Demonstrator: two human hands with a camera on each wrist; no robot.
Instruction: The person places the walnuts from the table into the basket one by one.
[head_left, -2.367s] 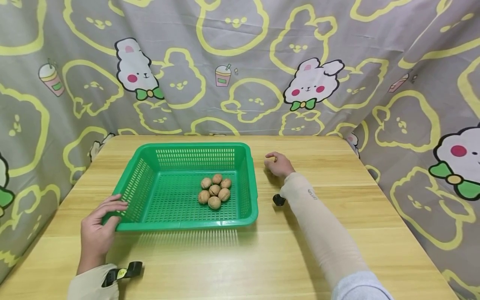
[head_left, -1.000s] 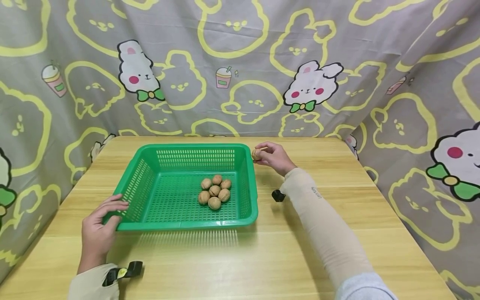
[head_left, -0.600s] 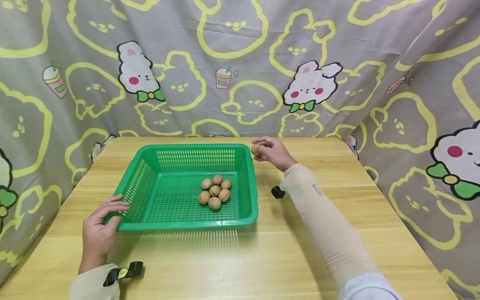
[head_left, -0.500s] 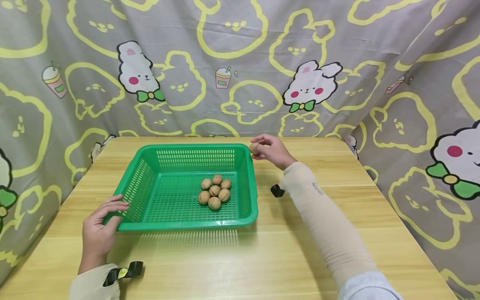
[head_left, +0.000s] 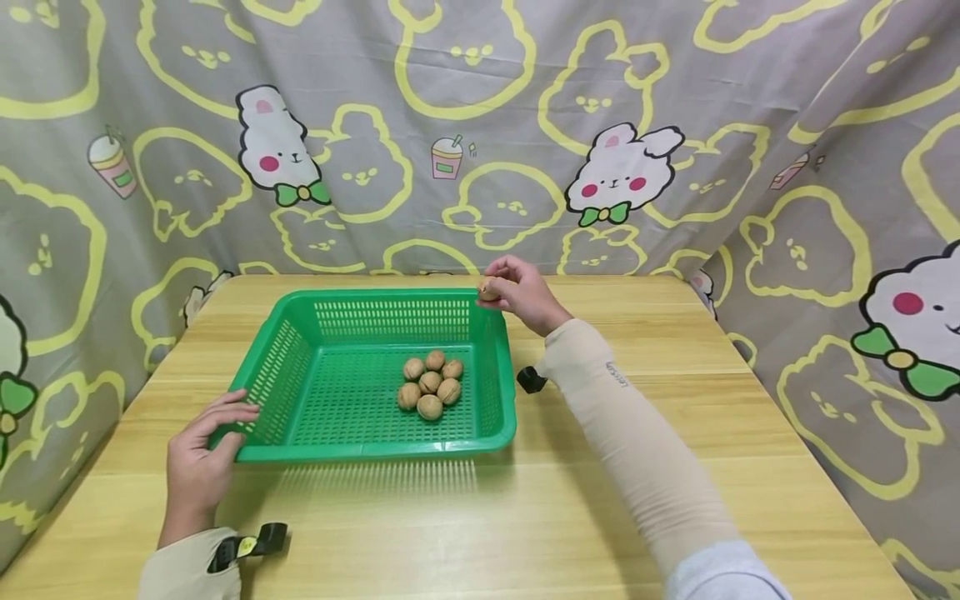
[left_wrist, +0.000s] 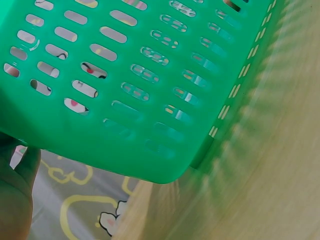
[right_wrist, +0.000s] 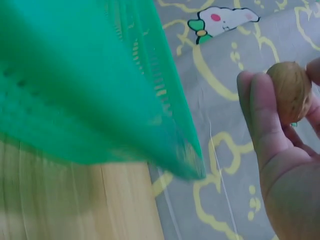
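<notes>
A green slotted plastic basket [head_left: 375, 452] sits on the wooden table, with a small cluster of brown walnuts [head_left: 430, 382] on its floor, right of centre. My left hand [head_left: 198, 462] grips the basket at its near left corner, fingers over the rim; the left wrist view shows the thumb [left_wrist: 29, 165] against the rim's underside. Above the basket's far right corner, my right hand [head_left: 527, 296] pinches one walnut [right_wrist: 290, 92] between fingers and thumb. That walnut is raised clear of the rim and partly covered by the fingers in the head view.
The wooden table [head_left: 420, 533] extends in front of the basket and to its right. A grey curtain [head_left: 510, 100] with yellow outlines and rabbit prints hangs behind the table and along both sides. Both wrists wear small black cameras.
My right hand came from right of the basket with a walnut, rising and moving left to the far right corner. My left hand has stayed on the basket, and the cluster inside looks unchanged.
</notes>
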